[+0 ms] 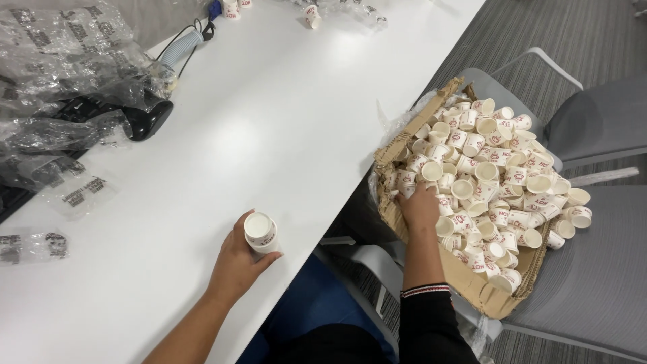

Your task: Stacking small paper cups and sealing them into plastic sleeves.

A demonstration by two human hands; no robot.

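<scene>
Here, the person's left hand [237, 259] is resting on the white table [283, 121] near its front edge, and its fingers are curling around a short stack of small white paper cups [261, 232], holding it upright with the open mouth facing up. The thumb is lying along the near side of the stack and the other fingers are wrapping the far side, pressing together against the cup wall.

The right hand [419, 204] is reaching off the table's edge into a torn cardboard box [472, 280] that is sitting on a grey chair [593, 269] just beside the table. The box is holding a heap of loose paper cups [495, 175], white with red print, lying at every angle, some on their sides and some mouth up. The hand is lying palm down among the cups at the box's near left corner, with the fingers pointing forward and partly buried in the heap; whether they are pinching a cup cannot be told. A black sleeve with a striped cuff [424, 291] is covering the right forearm.

At the far left of the table, crumpled clear plastic wrappers [64, 67] are lying in a pile over a black handheld device [145, 120], and a grey ribbed hose [180, 47] is running up behind them. A few stray cups [311, 15] are lying at the table's far end.
</scene>
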